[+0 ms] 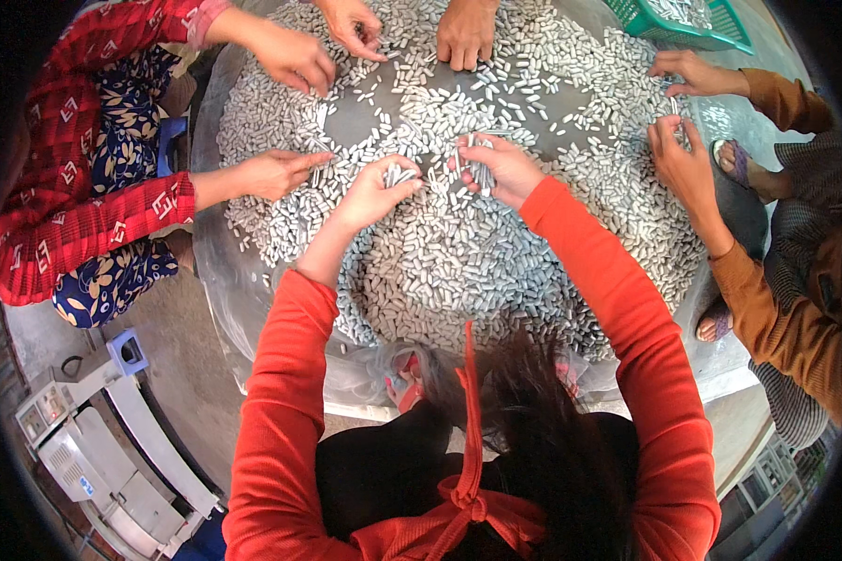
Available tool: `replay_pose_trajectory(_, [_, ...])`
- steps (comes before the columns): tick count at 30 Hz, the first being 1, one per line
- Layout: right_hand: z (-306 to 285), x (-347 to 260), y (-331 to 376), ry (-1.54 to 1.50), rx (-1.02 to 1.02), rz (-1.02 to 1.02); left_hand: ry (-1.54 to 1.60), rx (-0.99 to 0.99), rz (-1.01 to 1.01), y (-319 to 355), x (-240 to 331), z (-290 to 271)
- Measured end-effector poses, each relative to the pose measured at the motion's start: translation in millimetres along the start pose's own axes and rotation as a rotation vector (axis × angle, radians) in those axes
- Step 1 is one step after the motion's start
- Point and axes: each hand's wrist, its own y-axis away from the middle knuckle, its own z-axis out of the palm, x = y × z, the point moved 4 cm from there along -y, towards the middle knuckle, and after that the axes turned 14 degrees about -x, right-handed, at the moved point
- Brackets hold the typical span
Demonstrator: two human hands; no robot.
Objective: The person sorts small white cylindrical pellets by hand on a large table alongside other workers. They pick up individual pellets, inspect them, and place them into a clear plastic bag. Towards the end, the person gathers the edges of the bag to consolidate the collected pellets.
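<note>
A large round metal tray is heaped with several small silver-grey oblong pieces. My left hand pinches a small bunch of these pieces at the middle of the heap. My right hand grips another bundle of the pieces, held upright in the fingers. Both arms wear orange-red sleeves and reach out over the pile. The two hands are close together, a short gap apart.
A person in a red patterned top works at the left with two hands on the pile. Another person in brown sleeves sorts at the right. Two more hands reach in from the far side. A green basket stands at the back right; a grey machine sits lower left.
</note>
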Motion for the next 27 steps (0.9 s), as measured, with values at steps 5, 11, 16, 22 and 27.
replay_pose_trajectory(5, [7, 6, -18, 0.471, -0.054, -0.017, -0.531, -0.369, -0.146, -8, 1, 11])
replay_pose_trajectory(11, [23, 18, -17, 1.554, -0.026, 0.123, -0.703, -0.451, -0.379, 8, -3, -15])
replay_pose_trajectory(16, [29, 31, -18, 1.741, 0.014, 0.083, -0.646, -0.286, -0.184, 0, 2, -6])
replay_pose_trajectory(22, [19, 24, -6, 1.833, 0.101, 0.155, -0.776, -0.156, -0.276, -3, -3, 11])
replay_pose_trajectory(27, [18, 13, -4, 1.851, 0.200, 0.070, -1.035, -0.174, -0.310, -9, 2, 30])
